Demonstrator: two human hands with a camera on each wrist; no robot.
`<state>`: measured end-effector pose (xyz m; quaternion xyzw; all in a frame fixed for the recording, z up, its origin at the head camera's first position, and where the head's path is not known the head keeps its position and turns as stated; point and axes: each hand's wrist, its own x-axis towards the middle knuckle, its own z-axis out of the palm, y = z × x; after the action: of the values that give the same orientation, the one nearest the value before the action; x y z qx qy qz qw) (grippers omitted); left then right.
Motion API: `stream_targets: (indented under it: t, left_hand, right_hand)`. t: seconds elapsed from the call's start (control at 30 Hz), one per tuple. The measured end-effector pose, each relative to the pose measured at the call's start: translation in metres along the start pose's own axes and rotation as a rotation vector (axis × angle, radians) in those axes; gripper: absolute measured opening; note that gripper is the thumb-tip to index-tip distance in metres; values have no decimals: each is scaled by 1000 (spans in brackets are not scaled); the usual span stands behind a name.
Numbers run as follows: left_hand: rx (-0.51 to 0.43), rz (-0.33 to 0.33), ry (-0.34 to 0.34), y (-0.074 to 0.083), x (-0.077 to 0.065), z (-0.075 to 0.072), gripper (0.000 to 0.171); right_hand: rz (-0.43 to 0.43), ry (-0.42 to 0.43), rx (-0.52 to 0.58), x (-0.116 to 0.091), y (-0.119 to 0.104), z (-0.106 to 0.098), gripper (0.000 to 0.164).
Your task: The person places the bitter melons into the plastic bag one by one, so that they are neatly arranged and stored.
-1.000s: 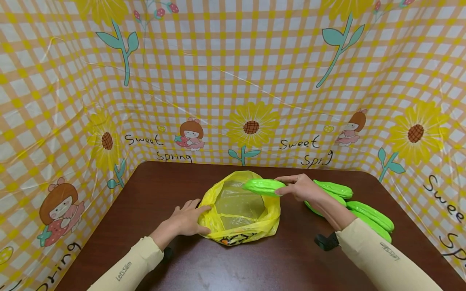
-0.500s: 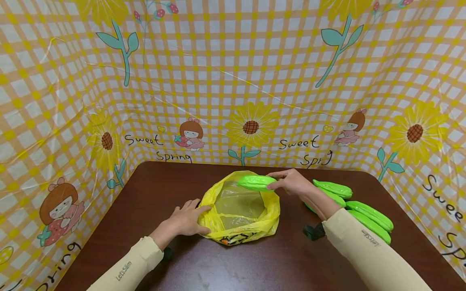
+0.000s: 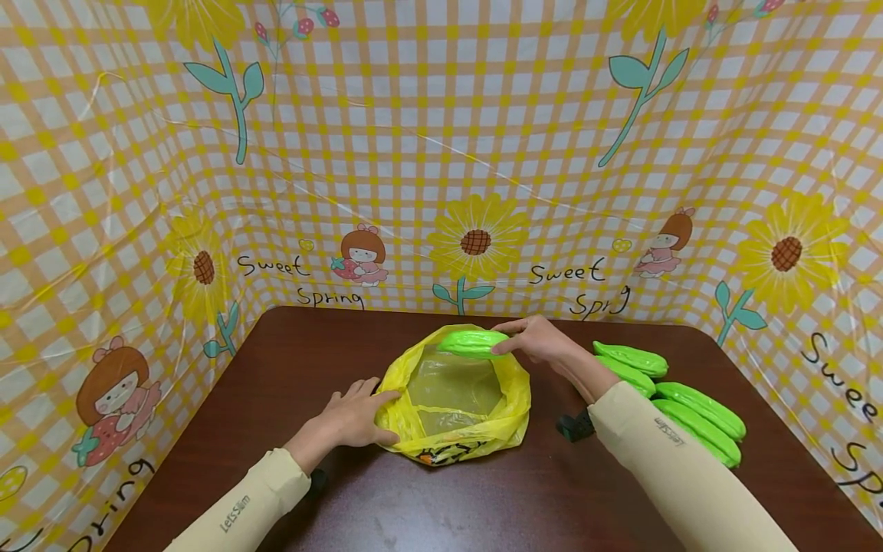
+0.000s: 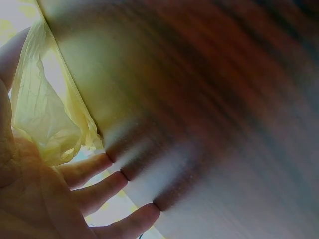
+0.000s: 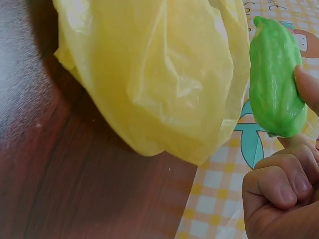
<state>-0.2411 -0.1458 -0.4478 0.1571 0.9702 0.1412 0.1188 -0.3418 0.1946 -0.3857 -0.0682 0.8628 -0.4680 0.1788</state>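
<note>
A yellow plastic bag (image 3: 513, 429) stands on the table with its mouth open upward. My left hand (image 3: 352, 418) lies at its left side, forefinger and thumb against the film. In the left wrist view three straight fingers (image 4: 102, 191) of that hand touch the table beside the yellow film (image 4: 42, 114). My right hand (image 3: 541, 341) pinches one end of a shiny green ridged bitter melon (image 3: 469, 343) above the bag's far rim. The right wrist view shows the bitter melon (image 5: 275, 79) between thumb and forefinger, other fingers curled, beside the bag (image 5: 164, 84).
Several more green bitter melons (image 3: 704, 406) lie on the right of the dark brown table (image 3: 303, 345), partly behind the right forearm. A checked cloth (image 3: 414, 153) with flowers walls in the back and both sides. A black wrist device (image 3: 576, 427) hangs under the right wrist.
My right hand has carried the bitter melon leftward and slightly farther back, over the bag's mouth. The left hand and the bag have stayed put.
</note>
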Motion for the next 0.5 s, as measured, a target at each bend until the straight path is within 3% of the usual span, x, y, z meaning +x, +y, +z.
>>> stream_targets:
  t: [0.5]
  left_hand:
    - [-7, -1, 4, -4, 3, 4, 78]
  right_hand:
    - [-22, -62, -57, 25, -5, 15, 60]
